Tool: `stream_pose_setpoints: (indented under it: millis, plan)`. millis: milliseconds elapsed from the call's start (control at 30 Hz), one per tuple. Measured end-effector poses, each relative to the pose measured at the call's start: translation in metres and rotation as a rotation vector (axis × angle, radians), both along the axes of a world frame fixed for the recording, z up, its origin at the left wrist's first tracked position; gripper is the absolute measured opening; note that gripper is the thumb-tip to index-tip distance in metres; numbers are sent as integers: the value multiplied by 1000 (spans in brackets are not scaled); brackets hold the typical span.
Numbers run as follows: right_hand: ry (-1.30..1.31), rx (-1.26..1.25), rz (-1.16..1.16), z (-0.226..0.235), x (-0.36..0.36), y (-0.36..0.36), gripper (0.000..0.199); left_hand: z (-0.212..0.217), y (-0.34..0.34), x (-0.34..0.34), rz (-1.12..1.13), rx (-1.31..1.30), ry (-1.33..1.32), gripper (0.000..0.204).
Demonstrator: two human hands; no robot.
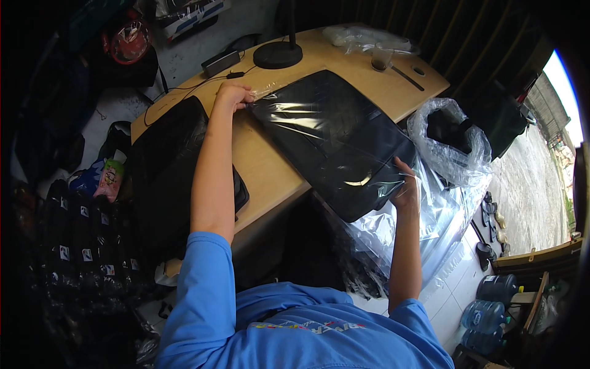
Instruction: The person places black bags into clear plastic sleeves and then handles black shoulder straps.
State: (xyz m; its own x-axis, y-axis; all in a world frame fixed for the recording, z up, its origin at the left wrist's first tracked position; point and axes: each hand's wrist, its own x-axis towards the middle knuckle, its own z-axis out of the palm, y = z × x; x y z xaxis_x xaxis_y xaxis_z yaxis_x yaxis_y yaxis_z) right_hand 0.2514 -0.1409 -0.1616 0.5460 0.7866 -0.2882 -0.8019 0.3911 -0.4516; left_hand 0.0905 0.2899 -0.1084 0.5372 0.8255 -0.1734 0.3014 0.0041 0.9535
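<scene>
A flat black fabric case (353, 132), perhaps a bag, lies slantwise over the table's front edge inside a shiny clear plastic bag (295, 117). My left hand (235, 96) is closed in a pinch on the plastic at the case's upper left corner. At the lower right end, my right hand (405, 187) grips the wrapped case, with a finger on top and the rest partly hidden beneath it. Left of my left forearm, a second black case (169, 147) rests over the table edge.
The wooden table (270, 169) carries a black lamp base (278, 55), a small dark box (220, 62), a clear cup (381, 58) and folded plastic (369, 40). More clear plastic sheeting (424, 215) hangs at right. Large blue water bottles (482, 317) stand on the floor.
</scene>
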Motion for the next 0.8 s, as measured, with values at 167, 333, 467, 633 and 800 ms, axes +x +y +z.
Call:
stream_pose_setpoints:
  millis: [167,333,467,633,800]
  plan:
    - [-34,-1,-24,-10,0,4,20,-9,1,-7,46,119,328,12]
    - [-30,29,22,-8,2,1,23,4,6,-16,-94,-107,318,11]
    - [-8,-5,-36,0,-4,5,21,1,3,-27,-170,-327,16,15]
    - [-58,6,-31,-6,2,4,20,1,0,-24,-181,-249,19,23]
    - [-66,-309,-254,4,-21,1,19,5,-8,-35,-257,-352,-208,32]
